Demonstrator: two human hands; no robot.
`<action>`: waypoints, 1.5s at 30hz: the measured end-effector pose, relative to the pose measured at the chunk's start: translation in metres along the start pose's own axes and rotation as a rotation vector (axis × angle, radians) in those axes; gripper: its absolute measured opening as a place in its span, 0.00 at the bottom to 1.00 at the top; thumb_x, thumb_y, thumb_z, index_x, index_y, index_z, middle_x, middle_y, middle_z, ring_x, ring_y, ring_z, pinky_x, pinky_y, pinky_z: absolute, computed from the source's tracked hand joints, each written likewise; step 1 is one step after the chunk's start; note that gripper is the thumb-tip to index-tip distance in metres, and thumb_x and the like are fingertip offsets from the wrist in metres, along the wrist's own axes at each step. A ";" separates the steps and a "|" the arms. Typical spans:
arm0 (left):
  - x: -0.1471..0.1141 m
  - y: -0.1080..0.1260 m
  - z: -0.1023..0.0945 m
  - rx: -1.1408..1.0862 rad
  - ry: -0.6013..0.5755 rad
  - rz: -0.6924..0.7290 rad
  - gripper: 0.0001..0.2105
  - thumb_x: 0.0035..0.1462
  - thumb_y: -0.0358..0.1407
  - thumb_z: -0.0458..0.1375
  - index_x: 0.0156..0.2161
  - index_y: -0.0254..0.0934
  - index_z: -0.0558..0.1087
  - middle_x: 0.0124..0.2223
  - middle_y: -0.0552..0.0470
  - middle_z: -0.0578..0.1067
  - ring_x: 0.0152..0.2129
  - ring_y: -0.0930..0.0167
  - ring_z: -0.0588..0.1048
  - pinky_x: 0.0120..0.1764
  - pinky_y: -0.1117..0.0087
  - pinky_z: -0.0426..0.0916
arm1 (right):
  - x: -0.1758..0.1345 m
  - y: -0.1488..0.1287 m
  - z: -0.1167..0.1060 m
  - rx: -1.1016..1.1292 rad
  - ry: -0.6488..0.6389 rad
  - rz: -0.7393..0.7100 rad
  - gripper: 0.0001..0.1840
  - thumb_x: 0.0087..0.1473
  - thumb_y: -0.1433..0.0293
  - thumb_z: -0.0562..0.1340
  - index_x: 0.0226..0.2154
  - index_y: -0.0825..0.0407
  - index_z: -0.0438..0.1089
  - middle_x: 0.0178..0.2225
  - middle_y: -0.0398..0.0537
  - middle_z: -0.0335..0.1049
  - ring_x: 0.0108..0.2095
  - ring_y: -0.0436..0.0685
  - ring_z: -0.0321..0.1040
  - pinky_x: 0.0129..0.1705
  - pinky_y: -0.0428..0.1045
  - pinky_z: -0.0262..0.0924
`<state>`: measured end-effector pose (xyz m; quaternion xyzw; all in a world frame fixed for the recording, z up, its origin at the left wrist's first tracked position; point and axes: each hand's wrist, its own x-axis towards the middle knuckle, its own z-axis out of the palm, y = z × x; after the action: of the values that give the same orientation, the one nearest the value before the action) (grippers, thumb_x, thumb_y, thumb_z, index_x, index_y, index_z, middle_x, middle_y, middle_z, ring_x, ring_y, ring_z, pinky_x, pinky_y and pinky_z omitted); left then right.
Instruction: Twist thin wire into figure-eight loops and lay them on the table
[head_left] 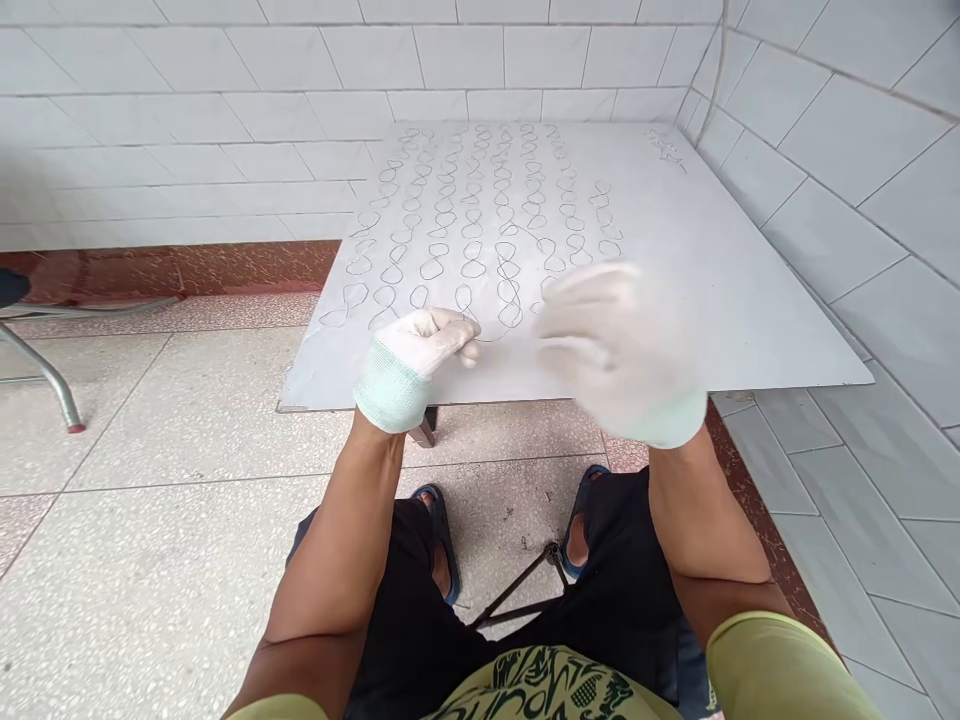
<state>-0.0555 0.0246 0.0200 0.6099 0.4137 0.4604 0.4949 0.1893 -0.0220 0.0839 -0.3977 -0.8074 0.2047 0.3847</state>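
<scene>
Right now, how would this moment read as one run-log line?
left hand: gloved, pinching thin wire | right hand: gloved, blurred, grip unclear, over board | looped wires: laid in rows on board

My gloves [424,335] look like matt cloth with knitted cuffs [391,385], the wires [508,280] look like thin smooth metal, the table top [697,290] is smooth and a bit shiny, the wall tiles [270,60] are glossy, the floor [187,420] looks like speckled stone, and the bent tube [66,403] is shiny metal.
</scene>
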 end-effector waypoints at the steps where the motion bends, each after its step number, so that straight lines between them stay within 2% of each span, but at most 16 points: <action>1: -0.001 0.001 0.000 -0.003 -0.004 0.005 0.15 0.61 0.43 0.66 0.25 0.40 0.81 0.28 0.49 0.81 0.32 0.66 0.79 0.47 0.63 0.75 | 0.006 0.000 0.006 -0.063 -0.043 -0.097 0.17 0.72 0.58 0.66 0.31 0.47 0.79 0.41 0.47 0.83 0.51 0.67 0.79 0.63 0.65 0.68; 2: -0.002 0.002 -0.001 -0.006 -0.018 0.009 0.15 0.62 0.43 0.65 0.25 0.40 0.81 0.29 0.48 0.81 0.32 0.66 0.79 0.47 0.63 0.74 | 0.012 0.002 0.012 -0.242 -0.059 -0.240 0.13 0.74 0.63 0.64 0.39 0.47 0.82 0.54 0.48 0.84 0.62 0.68 0.76 0.70 0.67 0.63; 3: -0.003 0.002 -0.001 -0.003 -0.032 0.015 0.16 0.62 0.44 0.65 0.24 0.40 0.80 0.29 0.48 0.81 0.32 0.66 0.78 0.47 0.63 0.74 | 0.017 0.006 0.019 -0.448 -0.075 -0.342 0.11 0.75 0.66 0.63 0.45 0.49 0.84 0.66 0.50 0.79 0.71 0.70 0.69 0.75 0.69 0.57; 5: -0.002 0.002 -0.002 0.017 -0.062 0.012 0.18 0.62 0.45 0.65 0.22 0.41 0.79 0.25 0.49 0.77 0.29 0.66 0.75 0.46 0.63 0.74 | 0.025 0.016 0.031 -0.713 -0.084 -0.413 0.13 0.76 0.64 0.64 0.43 0.50 0.84 0.74 0.50 0.72 0.76 0.72 0.61 0.79 0.70 0.52; 7: -0.001 0.000 -0.002 -0.004 -0.102 -0.014 0.20 0.60 0.47 0.67 0.20 0.41 0.78 0.22 0.50 0.73 0.25 0.68 0.72 0.44 0.62 0.75 | 0.029 0.026 0.037 -0.830 -0.096 -0.440 0.18 0.77 0.62 0.64 0.35 0.48 0.84 0.76 0.45 0.70 0.78 0.72 0.59 0.80 0.70 0.50; 10: 0.003 -0.003 -0.001 -0.103 -0.183 -0.048 0.21 0.56 0.52 0.69 0.19 0.41 0.76 0.21 0.50 0.71 0.21 0.68 0.70 0.42 0.59 0.77 | 0.028 0.031 0.036 -0.854 -0.160 -0.431 0.20 0.77 0.61 0.64 0.34 0.45 0.85 0.74 0.39 0.72 0.78 0.71 0.57 0.80 0.70 0.48; 13: 0.006 -0.008 0.000 -0.166 -0.240 -0.050 0.23 0.56 0.54 0.70 0.19 0.41 0.75 0.20 0.50 0.71 0.21 0.68 0.71 0.42 0.58 0.77 | 0.027 0.028 0.032 -0.822 -0.255 -0.368 0.16 0.76 0.58 0.64 0.41 0.41 0.87 0.71 0.40 0.75 0.78 0.73 0.56 0.79 0.70 0.49; 16: 0.007 -0.011 -0.002 -0.184 -0.259 -0.065 0.20 0.56 0.52 0.70 0.21 0.41 0.78 0.21 0.50 0.73 0.21 0.69 0.70 0.41 0.59 0.76 | 0.029 0.023 0.028 -0.802 -0.298 -0.332 0.15 0.76 0.59 0.63 0.45 0.40 0.87 0.69 0.42 0.76 0.77 0.73 0.58 0.79 0.71 0.51; 20: 0.002 -0.009 -0.005 0.064 -0.161 -0.058 0.17 0.62 0.47 0.65 0.24 0.41 0.79 0.28 0.49 0.80 0.29 0.67 0.75 0.46 0.63 0.73 | 0.033 0.019 0.025 -0.865 -0.356 -0.310 0.22 0.79 0.62 0.57 0.41 0.46 0.86 0.72 0.45 0.73 0.76 0.71 0.59 0.78 0.69 0.52; 23: -0.001 -0.007 -0.005 0.239 -0.101 -0.057 0.18 0.65 0.45 0.62 0.24 0.41 0.76 0.29 0.50 0.80 0.30 0.67 0.75 0.46 0.63 0.72 | 0.036 0.018 0.024 -0.854 -0.390 -0.274 0.21 0.79 0.63 0.57 0.41 0.46 0.85 0.72 0.47 0.73 0.75 0.70 0.60 0.78 0.68 0.53; 27: -0.004 -0.008 -0.002 0.316 -0.090 -0.074 0.17 0.66 0.43 0.59 0.26 0.41 0.74 0.27 0.51 0.78 0.27 0.68 0.74 0.41 0.64 0.72 | 0.036 0.022 0.025 -0.818 -0.401 -0.273 0.16 0.76 0.62 0.61 0.41 0.44 0.85 0.71 0.48 0.75 0.75 0.71 0.61 0.79 0.68 0.51; 32: -0.010 -0.004 0.002 0.400 -0.008 -0.036 0.14 0.66 0.43 0.59 0.30 0.40 0.75 0.27 0.51 0.77 0.26 0.68 0.72 0.35 0.66 0.68 | 0.033 0.028 0.027 -0.889 -0.364 -0.298 0.23 0.79 0.60 0.57 0.42 0.47 0.87 0.69 0.50 0.76 0.72 0.70 0.64 0.78 0.67 0.51; 37: -0.014 0.002 0.007 0.467 0.032 -0.067 0.14 0.65 0.44 0.60 0.29 0.41 0.75 0.26 0.52 0.75 0.24 0.69 0.68 0.31 0.65 0.62 | 0.034 0.032 0.027 -0.901 -0.372 -0.324 0.24 0.79 0.62 0.56 0.39 0.50 0.85 0.67 0.54 0.78 0.68 0.69 0.68 0.76 0.66 0.52; 40: -0.014 0.003 0.008 0.472 0.069 -0.091 0.14 0.65 0.43 0.59 0.28 0.41 0.74 0.25 0.53 0.74 0.23 0.69 0.68 0.30 0.63 0.60 | 0.035 0.038 0.028 -0.842 -0.373 -0.307 0.22 0.78 0.61 0.57 0.38 0.49 0.82 0.61 0.53 0.80 0.65 0.68 0.70 0.75 0.65 0.53; 45: -0.016 0.005 0.010 0.467 0.102 -0.076 0.15 0.67 0.42 0.60 0.27 0.42 0.73 0.24 0.52 0.75 0.23 0.67 0.70 0.32 0.63 0.63 | 0.036 0.046 0.032 -0.681 -0.337 -0.121 0.25 0.78 0.50 0.58 0.36 0.44 0.80 0.42 0.51 0.82 0.58 0.69 0.72 0.74 0.68 0.53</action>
<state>-0.0490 0.0066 0.0214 0.6679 0.5559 0.3634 0.3359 0.1726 0.0338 0.0515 -0.4149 -0.9032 -0.0357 0.1041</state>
